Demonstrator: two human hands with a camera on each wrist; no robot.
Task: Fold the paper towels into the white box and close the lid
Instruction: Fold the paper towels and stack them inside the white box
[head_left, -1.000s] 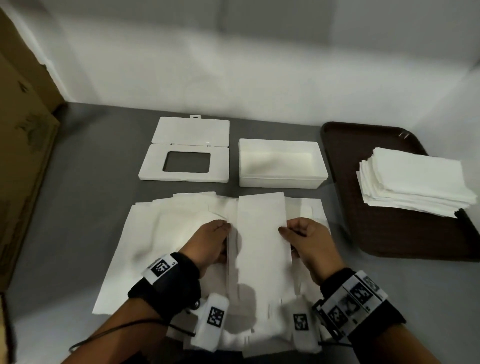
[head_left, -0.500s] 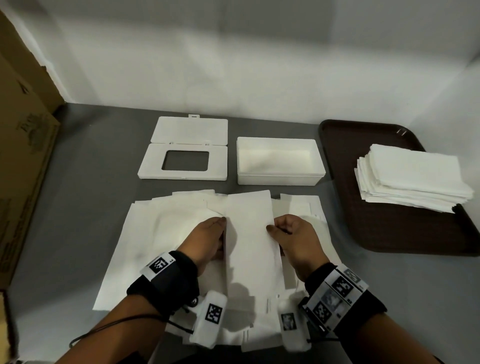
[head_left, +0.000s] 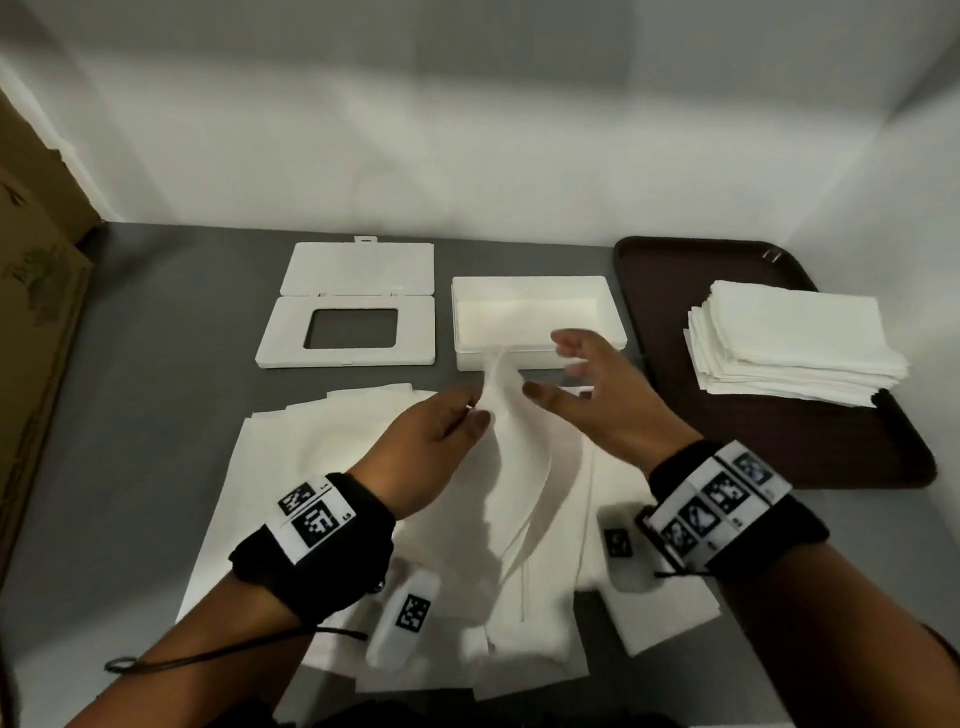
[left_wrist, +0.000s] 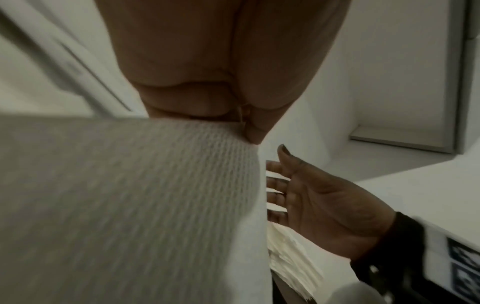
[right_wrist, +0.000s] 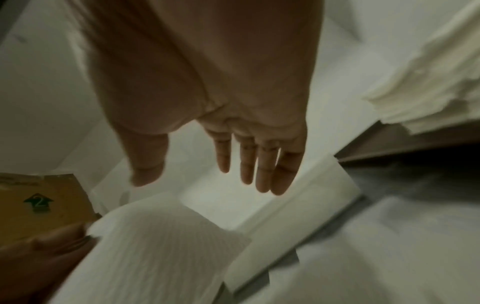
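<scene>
My left hand (head_left: 475, 410) pinches the top of a folded paper towel strip (head_left: 511, 467) and holds it lifted off the spread towels (head_left: 322, 447) on the grey table. In the left wrist view the left hand (left_wrist: 249, 131) grips the ribbed towel (left_wrist: 130, 205) at its upper edge. My right hand (head_left: 550, 364) hovers open just right of the strip, fingers spread over the near wall of the open white box (head_left: 537, 358). The right wrist view shows the right hand (right_wrist: 197, 181) empty, above the box (right_wrist: 298, 207) and the towel (right_wrist: 161, 251). The box's lid (head_left: 353, 353) lies flat to its left.
A brown tray (head_left: 779, 457) at the right carries a stack of folded towels (head_left: 789, 343). Cardboard boxes (head_left: 36, 322) stand along the left edge. White walls close the table at the back and right.
Both hands held the folded strip flat on the table. Now my left hand has lifted its top end toward the box, and my right hand has let go and opened.
</scene>
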